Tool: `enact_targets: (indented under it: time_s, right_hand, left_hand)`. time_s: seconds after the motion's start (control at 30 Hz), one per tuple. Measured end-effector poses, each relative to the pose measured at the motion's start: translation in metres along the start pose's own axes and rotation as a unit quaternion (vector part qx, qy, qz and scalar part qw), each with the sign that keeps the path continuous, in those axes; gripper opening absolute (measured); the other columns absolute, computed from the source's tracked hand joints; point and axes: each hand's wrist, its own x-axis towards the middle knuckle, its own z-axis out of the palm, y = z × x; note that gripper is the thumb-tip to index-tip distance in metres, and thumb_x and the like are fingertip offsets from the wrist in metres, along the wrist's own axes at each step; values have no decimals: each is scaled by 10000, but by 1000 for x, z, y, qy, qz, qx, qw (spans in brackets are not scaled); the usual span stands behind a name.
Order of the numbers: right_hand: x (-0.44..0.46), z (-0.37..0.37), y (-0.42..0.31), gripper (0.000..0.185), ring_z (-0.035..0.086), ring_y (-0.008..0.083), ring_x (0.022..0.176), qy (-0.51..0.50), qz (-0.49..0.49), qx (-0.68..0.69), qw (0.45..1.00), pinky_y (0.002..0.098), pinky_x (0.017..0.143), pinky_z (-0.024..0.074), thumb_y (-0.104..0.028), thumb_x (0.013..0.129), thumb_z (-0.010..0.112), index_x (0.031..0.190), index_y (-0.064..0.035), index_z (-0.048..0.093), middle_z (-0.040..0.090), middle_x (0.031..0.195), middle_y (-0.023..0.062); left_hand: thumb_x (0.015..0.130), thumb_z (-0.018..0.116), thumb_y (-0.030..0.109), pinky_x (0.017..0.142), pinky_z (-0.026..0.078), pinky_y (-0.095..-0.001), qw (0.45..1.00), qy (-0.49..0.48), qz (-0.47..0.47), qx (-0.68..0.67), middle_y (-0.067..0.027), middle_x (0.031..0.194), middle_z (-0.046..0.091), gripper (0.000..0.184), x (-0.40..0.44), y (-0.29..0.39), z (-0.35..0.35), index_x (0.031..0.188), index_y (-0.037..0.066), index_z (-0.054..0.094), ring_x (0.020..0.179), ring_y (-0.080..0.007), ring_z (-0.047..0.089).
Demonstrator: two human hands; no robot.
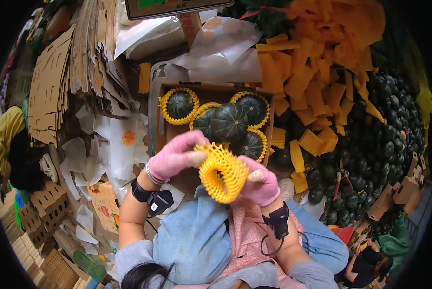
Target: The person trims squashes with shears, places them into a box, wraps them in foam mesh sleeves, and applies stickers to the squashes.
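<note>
Both my hands wear pink gloves and grip a yellow foam net sleeve (232, 168), its rim rolled back into a thick ring with an open hole. On its left edge my left hand (172, 158) is closed, and my right hand (261, 184) pinches the opposite side. Just beyond is an open cardboard box (272, 123) holding several dark green pumpkins. One pumpkin (229, 122) rests on top of others, with no net visible on it. A pumpkin at the far left (179, 105) and another at the far right (251, 109) sit in yellow foam nets.
Flat cardboard stacks (52, 77) stand at the left. Orange-yellow foam sleeves (317, 62) are heaped at the upper right, beside a large pile of pumpkins (389, 130). Red-handled pliers or cutters (341, 183) lie on that pile. Another person (370, 262) is at the lower right.
</note>
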Motion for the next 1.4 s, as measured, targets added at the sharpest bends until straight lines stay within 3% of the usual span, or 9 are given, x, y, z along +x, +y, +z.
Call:
enact_targets:
  time_s: [0.13,0.27,0.37,0.47,0.53,0.57,0.93,1.13,1.4]
  right_hand:
    - [-10,-21,-3,686,614,196,977,-55,96,-192,975,311,882,478,-447,788,691,1233,42,508,622,1124,112]
    - [-18,10,-25,427,651,163,682,21,-129,-188,973,200,536,515,-346,895,632,1154,-15,557,666,981,113]
    - [0,9,-43,197,517,69,469,248,-115,-373,887,183,403,425,-244,969,514,1007,-54,548,641,856,48]
    - [38,4,-33,166,519,91,471,330,-125,-446,822,221,399,410,-226,972,505,1013,-68,535,576,759,17]
    - [62,-2,-26,180,567,198,566,390,-154,-515,748,316,493,455,-225,963,519,1029,-58,520,569,801,84]
    - [75,-29,-15,182,577,321,724,374,-322,-669,556,392,630,468,-203,942,548,1033,-48,518,546,846,162]
    - [114,-37,-22,197,521,231,613,285,-360,-610,646,320,610,457,-228,915,610,926,-35,573,590,747,140]
    - [106,-14,-29,188,610,376,780,346,-322,-801,367,442,628,506,-166,911,565,1060,-79,489,597,874,151]
    - [70,6,13,464,549,385,1009,273,-266,-857,346,461,820,507,-42,790,583,1236,-146,507,469,1188,185]
  left_hand:
    - [869,657,214,879,444,-289,964,-50,-97,-242,-56,1035,580,363,6,-2,28,1144,48,488,984,-133,559]
    - [938,567,333,853,444,-274,965,-230,-109,59,-43,1024,613,392,33,18,4,1136,-5,572,981,-103,527]
    - [917,607,233,746,454,-279,938,-61,25,341,-6,940,590,246,50,48,4,922,-13,619,879,-90,511]
    - [920,593,207,774,446,-265,864,68,227,444,-10,984,577,229,85,21,-21,965,-17,599,891,-92,503]
    - [951,563,282,873,420,-262,989,21,45,142,-34,1113,582,319,92,1,-39,1126,16,537,972,-102,510]
    - [954,560,294,898,408,-259,990,33,68,120,-40,1144,579,329,88,-6,-42,1140,25,534,1002,-104,509]
    - [942,571,141,766,377,-192,923,323,197,66,43,833,510,124,54,-51,-38,939,16,570,800,-56,447]
    - [865,653,111,835,489,-359,815,464,183,296,-143,988,618,208,47,-26,-19,1051,58,575,995,-227,592]
    - [747,741,415,1013,402,-415,772,199,178,577,-201,1333,417,634,20,-8,-12,1271,113,549,1207,-375,454]
